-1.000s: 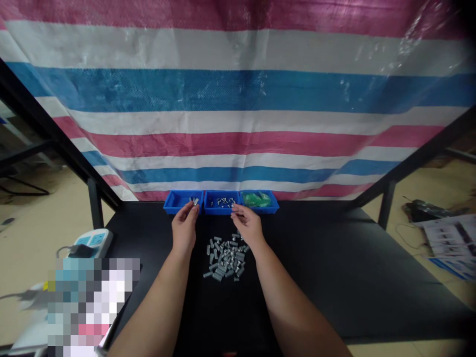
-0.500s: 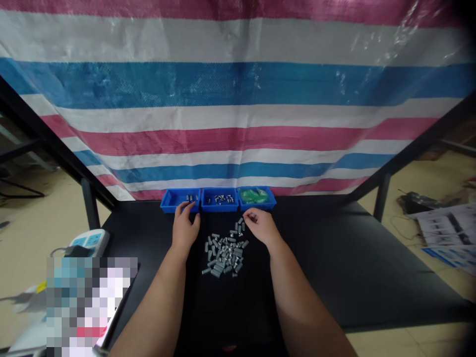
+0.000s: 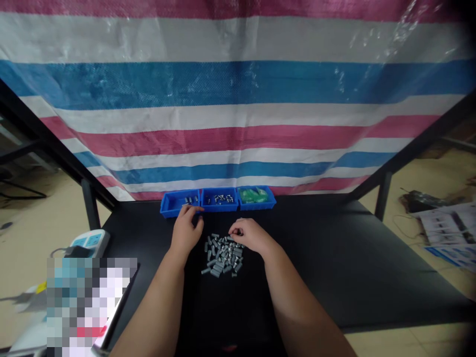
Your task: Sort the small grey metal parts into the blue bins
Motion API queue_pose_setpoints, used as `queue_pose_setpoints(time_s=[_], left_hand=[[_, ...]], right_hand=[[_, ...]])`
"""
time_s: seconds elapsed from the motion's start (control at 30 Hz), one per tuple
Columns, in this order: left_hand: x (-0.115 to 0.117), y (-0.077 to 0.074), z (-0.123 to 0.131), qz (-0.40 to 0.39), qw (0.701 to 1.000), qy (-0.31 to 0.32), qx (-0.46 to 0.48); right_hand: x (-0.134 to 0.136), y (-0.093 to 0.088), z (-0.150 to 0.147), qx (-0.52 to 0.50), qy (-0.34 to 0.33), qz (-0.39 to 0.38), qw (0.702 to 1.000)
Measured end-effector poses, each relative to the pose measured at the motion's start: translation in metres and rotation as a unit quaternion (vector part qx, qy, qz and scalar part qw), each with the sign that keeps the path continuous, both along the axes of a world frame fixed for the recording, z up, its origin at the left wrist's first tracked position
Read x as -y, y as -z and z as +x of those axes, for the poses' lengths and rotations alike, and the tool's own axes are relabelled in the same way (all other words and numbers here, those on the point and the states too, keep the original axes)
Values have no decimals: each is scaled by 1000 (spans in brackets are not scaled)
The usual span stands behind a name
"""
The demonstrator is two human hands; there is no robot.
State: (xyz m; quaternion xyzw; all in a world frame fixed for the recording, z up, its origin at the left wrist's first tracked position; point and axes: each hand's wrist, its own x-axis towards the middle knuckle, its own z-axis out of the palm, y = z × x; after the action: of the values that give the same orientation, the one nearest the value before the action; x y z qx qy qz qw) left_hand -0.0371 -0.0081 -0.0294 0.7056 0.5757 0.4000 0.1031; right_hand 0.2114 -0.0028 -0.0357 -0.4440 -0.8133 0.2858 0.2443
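We see most grey metal studs [image 3: 222,255] heaped on the black counter [image 3: 334,263], a few in the left blue tray [image 3: 171,210] and more in the middle blue tray [image 3: 219,208]. Right hand [image 3: 248,235] pinched over the heap, hold untellable; left hand [image 3: 185,233] half open by the tray rim, apparently empty.

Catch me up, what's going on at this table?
A person works bare-handed at a black table. The right hand curls over a loose pile of grey metal pieces. The left hand reaches the leftmost of three blue trays. That tray and the middle one hold small metal pieces; the third holds something green.
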Motion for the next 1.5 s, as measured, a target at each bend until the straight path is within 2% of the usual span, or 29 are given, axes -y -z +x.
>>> queue_pose_setpoints(time_s=[0.1,0.17,0.37,0.57,0.67,0.77,0.87,0.93,1.03,1.13,1.23,1.33,1.43,1.5], left_hand=[[5,-2,0,-98,986,119,-56],[7,-1,2,-142,972,163,-91],[11,4,13,-155,964,168,-140],[11,6,18,-139,975,129,-118],[6,10,15,-138,987,80,-24],[-3,15,11,-119,979,12,163],[-12,18,6,-87,915,-41,391],[-17,18,2,-62,866,-68,492],[-20,18,-2,-46,818,-87,567],[-20,17,-3,-45,800,-66,595],[-20,17,-4,-55,818,-43,571],[-19,20,-6,-75,867,-56,490],[-17,23,-11,-69,939,-111,319],[-15,25,-12,-55,969,-149,190]], right_hand=[[1,-2,0,20,22,4,1000],[3,-3,-2,34,41,3,999],[7,-3,-11,56,74,-11,996],[7,-4,-14,5,62,21,998],[4,-1,-18,-92,97,35,990],[-3,7,-24,-193,152,48,968],[-11,16,-30,-278,179,45,943],[-16,21,-33,-320,178,36,930],[-21,25,-35,-333,168,20,928],[-24,27,-36,-310,158,12,938],[-23,26,-36,-272,149,45,950],[-22,24,-33,-212,167,99,958],[-22,24,-28,-151,205,129,958],[-23,26,-26,-124,216,133,959]])
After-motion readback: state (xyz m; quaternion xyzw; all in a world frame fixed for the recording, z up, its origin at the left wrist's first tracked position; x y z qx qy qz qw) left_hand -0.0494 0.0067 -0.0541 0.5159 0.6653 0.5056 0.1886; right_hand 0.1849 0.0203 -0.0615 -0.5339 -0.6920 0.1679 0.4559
